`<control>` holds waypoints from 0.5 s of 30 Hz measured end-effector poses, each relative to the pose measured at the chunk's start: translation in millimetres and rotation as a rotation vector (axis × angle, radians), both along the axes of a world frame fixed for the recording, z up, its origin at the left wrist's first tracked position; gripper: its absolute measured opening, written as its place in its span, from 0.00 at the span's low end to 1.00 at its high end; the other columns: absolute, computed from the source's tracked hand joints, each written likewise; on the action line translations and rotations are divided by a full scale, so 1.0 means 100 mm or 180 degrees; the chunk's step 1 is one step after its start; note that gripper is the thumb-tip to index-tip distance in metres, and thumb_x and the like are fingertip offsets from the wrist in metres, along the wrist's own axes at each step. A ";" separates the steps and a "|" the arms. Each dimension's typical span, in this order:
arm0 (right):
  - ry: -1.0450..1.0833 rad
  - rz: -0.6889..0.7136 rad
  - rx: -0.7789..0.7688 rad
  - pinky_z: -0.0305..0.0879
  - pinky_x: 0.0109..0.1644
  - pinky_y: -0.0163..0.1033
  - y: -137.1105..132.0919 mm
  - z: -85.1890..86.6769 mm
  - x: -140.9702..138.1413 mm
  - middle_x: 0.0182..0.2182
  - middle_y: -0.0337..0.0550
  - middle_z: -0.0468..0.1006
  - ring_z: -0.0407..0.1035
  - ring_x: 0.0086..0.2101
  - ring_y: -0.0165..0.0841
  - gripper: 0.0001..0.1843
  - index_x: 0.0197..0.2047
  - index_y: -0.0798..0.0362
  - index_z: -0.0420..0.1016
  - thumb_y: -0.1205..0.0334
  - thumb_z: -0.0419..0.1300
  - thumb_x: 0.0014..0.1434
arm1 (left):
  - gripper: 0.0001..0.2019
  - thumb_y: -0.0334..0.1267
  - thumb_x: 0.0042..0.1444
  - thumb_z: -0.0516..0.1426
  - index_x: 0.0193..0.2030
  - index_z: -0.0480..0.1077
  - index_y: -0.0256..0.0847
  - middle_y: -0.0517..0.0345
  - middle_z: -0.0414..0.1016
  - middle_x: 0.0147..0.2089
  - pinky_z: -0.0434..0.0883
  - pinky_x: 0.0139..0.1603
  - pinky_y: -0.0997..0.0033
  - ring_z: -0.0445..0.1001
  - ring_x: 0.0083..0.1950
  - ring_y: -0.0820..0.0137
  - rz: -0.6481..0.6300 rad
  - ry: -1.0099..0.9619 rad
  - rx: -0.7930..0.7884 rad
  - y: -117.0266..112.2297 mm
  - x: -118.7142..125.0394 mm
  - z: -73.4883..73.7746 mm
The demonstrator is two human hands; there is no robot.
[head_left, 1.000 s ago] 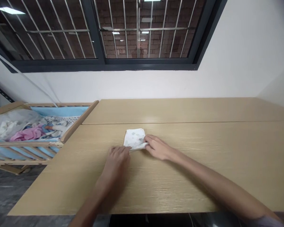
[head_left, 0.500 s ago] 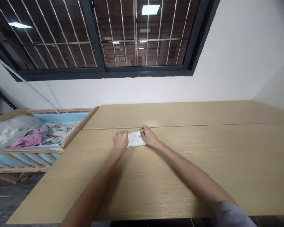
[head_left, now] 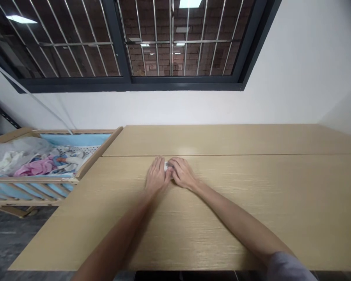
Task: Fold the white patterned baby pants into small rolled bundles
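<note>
Covering most of a small white cloth (head_left: 165,166), the left hand (head_left: 156,176) and the right hand (head_left: 182,173) lay close together on the wooden table (head_left: 222,218), just on the near side of its seam (head_left: 236,155). Some dark marking showed on the bit of cloth between them, too small and blurred to read. Half a second earlier, the cloth had been a wider printed strip with a hand at each end; now the hands had drawn together, leaving only a sliver in sight. The left fingers were nearly straight and side by side over the cloth; the right fingers were bent, tips toward the left thumb. Whether either hand gripped it could not be told.
</note>
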State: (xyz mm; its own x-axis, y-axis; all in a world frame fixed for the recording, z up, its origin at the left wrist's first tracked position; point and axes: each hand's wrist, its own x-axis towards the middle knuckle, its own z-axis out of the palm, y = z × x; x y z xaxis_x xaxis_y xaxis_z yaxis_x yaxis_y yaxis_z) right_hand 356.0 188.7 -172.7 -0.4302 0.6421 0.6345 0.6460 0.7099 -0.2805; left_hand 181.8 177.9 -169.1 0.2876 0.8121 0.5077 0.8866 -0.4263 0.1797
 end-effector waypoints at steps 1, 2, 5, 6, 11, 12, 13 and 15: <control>-0.0183 0.0106 -0.0056 0.57 0.66 0.54 -0.02 -0.01 -0.02 0.61 0.58 0.69 0.61 0.61 0.45 0.26 0.65 0.59 0.64 0.60 0.48 0.67 | 0.32 0.51 0.71 0.39 0.70 0.53 0.24 0.34 0.55 0.73 0.53 0.73 0.52 0.50 0.76 0.55 -0.0115 -0.0010 -0.0047 -0.04 0.01 -0.04; -0.0356 0.0167 -0.0139 0.54 0.68 0.55 -0.03 -0.03 -0.04 0.64 0.58 0.66 0.58 0.64 0.45 0.29 0.68 0.60 0.61 0.61 0.48 0.67 | 0.35 0.53 0.71 0.38 0.71 0.50 0.22 0.32 0.52 0.74 0.53 0.74 0.50 0.48 0.76 0.54 -0.0214 -0.0001 -0.0139 -0.06 0.02 -0.08; -0.0762 0.0204 -0.0384 0.48 0.72 0.53 -0.02 -0.08 -0.08 0.69 0.58 0.60 0.53 0.68 0.44 0.33 0.72 0.64 0.55 0.61 0.48 0.66 | 0.39 0.57 0.70 0.35 0.73 0.46 0.20 0.29 0.48 0.75 0.50 0.74 0.47 0.45 0.77 0.52 -0.0363 0.0172 -0.0509 -0.09 -0.02 -0.17; -0.0844 0.0197 -0.0422 0.47 0.72 0.52 -0.02 -0.09 -0.09 0.69 0.58 0.59 0.52 0.68 0.43 0.33 0.72 0.65 0.55 0.60 0.47 0.67 | 0.40 0.58 0.70 0.35 0.73 0.45 0.21 0.29 0.47 0.75 0.50 0.74 0.47 0.45 0.77 0.53 -0.0385 0.0238 -0.0585 -0.08 -0.03 -0.18; -0.0904 0.0021 -0.0434 0.44 0.74 0.52 -0.04 -0.09 -0.09 0.69 0.56 0.59 0.51 0.69 0.42 0.31 0.72 0.62 0.56 0.57 0.44 0.71 | 0.39 0.57 0.70 0.36 0.73 0.47 0.23 0.32 0.47 0.75 0.50 0.75 0.49 0.45 0.77 0.54 -0.0247 0.0448 -0.0564 -0.08 -0.07 -0.18; -0.0879 -0.0047 -0.0434 0.44 0.74 0.52 -0.05 -0.09 -0.08 0.69 0.57 0.59 0.51 0.69 0.43 0.31 0.72 0.62 0.57 0.55 0.45 0.71 | 0.39 0.57 0.70 0.36 0.73 0.48 0.22 0.31 0.47 0.75 0.50 0.74 0.49 0.45 0.77 0.53 -0.0195 0.0493 -0.0526 -0.08 -0.06 -0.18; -0.0849 -0.0124 -0.0444 0.44 0.74 0.53 -0.06 -0.09 -0.08 0.69 0.58 0.59 0.51 0.69 0.44 0.32 0.71 0.63 0.57 0.54 0.46 0.71 | 0.39 0.57 0.70 0.36 0.72 0.49 0.22 0.30 0.48 0.75 0.50 0.74 0.49 0.46 0.77 0.53 -0.0141 0.0537 -0.0485 -0.09 -0.06 -0.18; -0.0782 -0.0270 -0.0508 0.45 0.73 0.53 -0.08 -0.09 -0.07 0.69 0.61 0.59 0.51 0.69 0.45 0.34 0.71 0.66 0.57 0.52 0.46 0.70 | 0.39 0.57 0.70 0.36 0.72 0.50 0.22 0.30 0.50 0.74 0.50 0.74 0.48 0.47 0.76 0.52 -0.0036 0.0599 -0.0390 -0.09 -0.06 -0.20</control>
